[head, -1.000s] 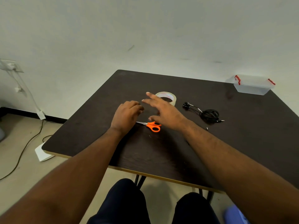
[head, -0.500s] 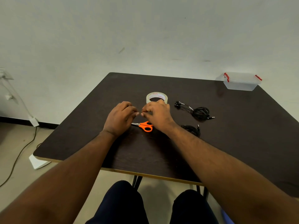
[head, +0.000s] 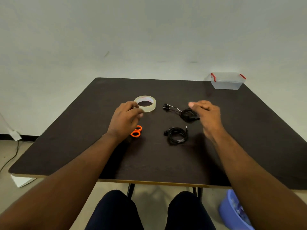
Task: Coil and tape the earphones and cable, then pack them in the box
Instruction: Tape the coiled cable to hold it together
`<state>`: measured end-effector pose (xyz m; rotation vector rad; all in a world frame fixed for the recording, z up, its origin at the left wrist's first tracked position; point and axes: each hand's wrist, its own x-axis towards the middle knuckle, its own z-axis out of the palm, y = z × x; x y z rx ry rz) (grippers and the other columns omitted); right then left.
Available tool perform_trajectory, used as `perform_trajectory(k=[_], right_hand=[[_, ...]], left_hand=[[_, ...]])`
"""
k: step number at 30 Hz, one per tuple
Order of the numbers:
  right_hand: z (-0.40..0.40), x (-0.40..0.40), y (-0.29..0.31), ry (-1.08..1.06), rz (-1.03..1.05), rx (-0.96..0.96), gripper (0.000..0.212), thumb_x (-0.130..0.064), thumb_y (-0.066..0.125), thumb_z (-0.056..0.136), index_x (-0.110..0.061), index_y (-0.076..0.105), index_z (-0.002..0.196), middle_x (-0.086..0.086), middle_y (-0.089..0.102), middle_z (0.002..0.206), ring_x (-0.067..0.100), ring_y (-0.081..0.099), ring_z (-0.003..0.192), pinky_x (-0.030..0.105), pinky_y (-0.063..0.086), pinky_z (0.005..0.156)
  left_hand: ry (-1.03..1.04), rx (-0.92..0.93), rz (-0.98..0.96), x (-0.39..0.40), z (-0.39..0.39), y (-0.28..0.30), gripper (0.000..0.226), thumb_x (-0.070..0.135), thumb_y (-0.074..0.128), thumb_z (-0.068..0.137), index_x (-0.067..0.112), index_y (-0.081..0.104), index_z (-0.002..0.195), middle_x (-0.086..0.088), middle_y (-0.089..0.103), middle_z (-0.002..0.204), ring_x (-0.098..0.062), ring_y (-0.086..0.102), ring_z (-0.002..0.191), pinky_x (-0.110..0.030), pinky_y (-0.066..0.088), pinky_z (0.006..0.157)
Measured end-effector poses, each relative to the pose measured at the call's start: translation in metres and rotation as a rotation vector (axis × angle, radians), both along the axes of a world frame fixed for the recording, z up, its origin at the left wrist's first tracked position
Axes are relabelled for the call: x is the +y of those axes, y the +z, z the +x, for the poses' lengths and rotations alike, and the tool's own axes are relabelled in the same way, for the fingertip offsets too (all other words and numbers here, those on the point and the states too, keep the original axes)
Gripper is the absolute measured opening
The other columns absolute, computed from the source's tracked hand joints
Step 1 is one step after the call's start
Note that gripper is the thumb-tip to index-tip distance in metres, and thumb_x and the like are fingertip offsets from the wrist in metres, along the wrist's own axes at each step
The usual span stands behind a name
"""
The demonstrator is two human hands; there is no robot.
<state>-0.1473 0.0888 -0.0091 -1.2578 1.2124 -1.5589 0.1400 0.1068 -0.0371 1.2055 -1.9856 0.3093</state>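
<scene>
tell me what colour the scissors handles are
Orange; the scissors handles show in the head view, partly behind the left hand.

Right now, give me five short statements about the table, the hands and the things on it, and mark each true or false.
1. The plastic box stands at the table's far right corner with its lid on. True.
2. The tape roll is inside the box. False: it lies flat on the table, at the left hand's fingertips.
3. Two black bundles lie on the table, the earphones farther off and the cable nearer. True.
4. The right hand holds the scissors. False: they lie on the table by the left hand.
5. The cable is packed away. False: it lies on the table.
</scene>
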Motion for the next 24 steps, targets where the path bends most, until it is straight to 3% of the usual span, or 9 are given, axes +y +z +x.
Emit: perform_trajectory(k=[4, 6, 8, 13, 16, 21, 24], right_hand=[[-0.03, 0.008, -0.014, -0.038, 0.125, -0.259, 0.006, -0.021, 0.074, 0.081, -0.019, 0.074, 0.087, -0.005, 0.067, 0.085, -0.002, 0.056, 0.06, 0.018, 0.038, 0.063], [-0.034, 0.01, -0.025, -0.077, 0.142, -0.334, 0.008, -0.019, 0.074, 0.08, -0.016, 0.075, 0.087, 0.002, 0.059, 0.075, 0.004, 0.034, 0.044, 0.019, 0.03, 0.048], [-0.035, 0.009, -0.031, -0.106, 0.137, -0.383, 0.009, -0.015, 0.074, 0.08, -0.012, 0.075, 0.088, 0.008, 0.055, 0.07, 0.005, 0.026, 0.041, 0.019, 0.025, 0.041], [-0.04, 0.005, -0.035, -0.092, 0.126, -0.434, 0.005, -0.013, 0.076, 0.078, -0.011, 0.075, 0.083, 0.0, 0.07, 0.073, 0.002, 0.034, 0.042, 0.017, 0.032, 0.041], [-0.041, 0.004, -0.037, -0.086, 0.126, -0.437, 0.005, -0.011, 0.077, 0.077, -0.008, 0.075, 0.082, 0.002, 0.074, 0.081, 0.003, 0.035, 0.043, 0.018, 0.031, 0.042], [-0.041, 0.0, -0.04, -0.066, 0.113, -0.392, 0.002, -0.009, 0.077, 0.077, -0.009, 0.075, 0.078, 0.008, 0.072, 0.091, -0.001, 0.047, 0.049, 0.016, 0.033, 0.045], [-0.041, -0.001, -0.041, -0.058, 0.093, -0.355, 0.005, -0.008, 0.076, 0.078, -0.004, 0.072, 0.079, 0.007, 0.069, 0.092, 0.0, 0.059, 0.063, 0.013, 0.038, 0.049]], left_hand=[[-0.057, -0.094, 0.177, -0.026, -0.066, 0.023, 0.015, 0.02, 0.071, 0.084, 0.02, 0.075, 0.099, -0.006, 0.061, 0.119, -0.031, 0.055, 0.11, -0.05, 0.045, 0.09], [-0.065, -0.166, 0.297, -0.043, -0.093, 0.029, 0.023, 0.029, 0.067, 0.087, 0.026, 0.071, 0.11, -0.001, 0.051, 0.134, -0.026, 0.043, 0.125, -0.05, 0.039, 0.098], [-0.07, -0.269, 0.376, -0.06, -0.114, 0.03, 0.029, 0.034, 0.064, 0.088, 0.033, 0.066, 0.118, 0.002, 0.041, 0.143, -0.024, 0.032, 0.134, -0.05, 0.033, 0.105], [-0.095, -0.37, 0.554, -0.087, -0.137, 0.017, 0.041, 0.036, 0.064, 0.088, 0.047, 0.056, 0.127, 0.005, 0.017, 0.157, -0.026, 0.01, 0.143, -0.05, 0.011, 0.112], [-0.118, -0.396, 0.565, -0.096, -0.139, 0.008, 0.036, 0.038, 0.064, 0.088, 0.048, 0.06, 0.122, 0.009, 0.013, 0.159, -0.025, 0.007, 0.143, -0.048, 0.008, 0.112], [-0.173, -0.202, 0.555, -0.101, -0.135, -0.004, 0.027, 0.036, 0.071, 0.082, 0.035, 0.071, 0.11, 0.018, 0.03, 0.153, -0.015, 0.014, 0.14, -0.039, 0.009, 0.109], [-0.174, -0.144, 0.497, -0.098, -0.137, -0.008, 0.022, 0.033, 0.072, 0.081, 0.028, 0.074, 0.103, 0.017, 0.037, 0.148, -0.013, 0.021, 0.138, -0.031, 0.011, 0.102]])
